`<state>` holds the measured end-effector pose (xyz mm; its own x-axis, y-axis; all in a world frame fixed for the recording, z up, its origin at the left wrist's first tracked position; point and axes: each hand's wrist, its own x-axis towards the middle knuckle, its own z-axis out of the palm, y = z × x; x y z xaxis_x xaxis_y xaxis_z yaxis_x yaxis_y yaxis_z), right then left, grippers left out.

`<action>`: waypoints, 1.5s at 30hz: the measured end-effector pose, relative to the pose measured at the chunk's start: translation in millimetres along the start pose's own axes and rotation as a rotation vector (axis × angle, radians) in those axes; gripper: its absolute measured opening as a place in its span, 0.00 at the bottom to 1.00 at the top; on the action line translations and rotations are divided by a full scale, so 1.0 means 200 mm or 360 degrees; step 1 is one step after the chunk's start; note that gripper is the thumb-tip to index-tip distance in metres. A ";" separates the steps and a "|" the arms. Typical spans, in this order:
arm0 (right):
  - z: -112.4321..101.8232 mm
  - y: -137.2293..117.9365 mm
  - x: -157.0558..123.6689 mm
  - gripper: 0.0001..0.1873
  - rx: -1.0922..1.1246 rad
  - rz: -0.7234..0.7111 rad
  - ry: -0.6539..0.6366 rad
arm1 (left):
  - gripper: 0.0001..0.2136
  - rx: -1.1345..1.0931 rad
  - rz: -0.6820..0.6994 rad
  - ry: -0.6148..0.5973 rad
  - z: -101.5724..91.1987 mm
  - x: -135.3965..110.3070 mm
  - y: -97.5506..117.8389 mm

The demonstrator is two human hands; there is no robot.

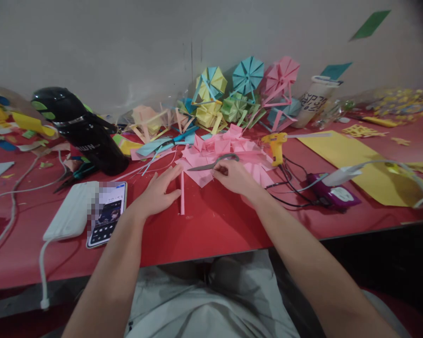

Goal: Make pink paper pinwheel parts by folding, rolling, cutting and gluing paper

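My left hand (158,191) lies flat on the red table (211,225) with its fingers stretched out, touching a thin pink paper strip (182,197) and the edge of the pink paper pile. My right hand (234,177) is closed round the handle of grey scissors (211,163), whose blades point left over the pink paper. A heap of folded pink paper pieces (229,148) sits just beyond both hands.
A phone (107,220) and a white power bank (72,211) lie at left, near a black bottle (79,129). A yellow glue gun (275,146), cables, a purple device (333,195) and a yellow sheet (352,159) are at right. Coloured paper pinwheels (246,77) stand against the wall.
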<state>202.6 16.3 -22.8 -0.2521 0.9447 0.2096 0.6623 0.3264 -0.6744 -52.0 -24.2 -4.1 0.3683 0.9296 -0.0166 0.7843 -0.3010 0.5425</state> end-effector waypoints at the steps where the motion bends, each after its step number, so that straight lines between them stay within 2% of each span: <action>1: 0.00 0.00 0.00 0.08 -0.0001 -0.0005 0.0001 | 0.33 -0.0009 0.0020 0.0040 0.01 0.00 0.00; 8: 0.00 0.00 0.00 0.08 -0.0013 -0.0019 0.0007 | 0.31 -0.0085 0.0100 0.0211 0.02 0.01 0.01; 10: 0.00 0.00 0.00 0.08 -0.0014 -0.0013 -0.0005 | 0.27 -0.0123 0.0051 0.0332 0.03 0.01 0.01; 13: 0.00 0.00 0.00 0.07 -0.0008 -0.0009 -0.0010 | 0.15 -0.0059 -0.0091 0.0444 0.05 0.02 0.01; 16: 0.01 0.00 0.00 0.07 -0.0002 -0.0008 0.0001 | 0.07 0.0072 -0.0249 0.0386 0.07 0.03 0.04; 24: 0.01 0.00 0.00 0.07 -0.0031 0.0003 0.0004 | 0.13 0.0284 -0.0578 0.0241 0.09 0.05 0.15; 29: 0.01 0.00 0.00 0.06 -0.0051 0.0014 -0.0002 | 0.09 0.0272 -0.0628 0.0250 0.08 0.05 0.16; 45: 0.01 -0.01 0.00 0.06 -0.0054 0.0009 -0.0017 | 0.06 0.0228 -0.0631 0.0285 0.07 0.04 0.16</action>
<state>201.1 15.5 -22.6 -0.2558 0.9462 0.1981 0.6872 0.3221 -0.6511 -17.9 -30.0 1.1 -0.0563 0.9973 -0.0473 0.9130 0.0706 0.4019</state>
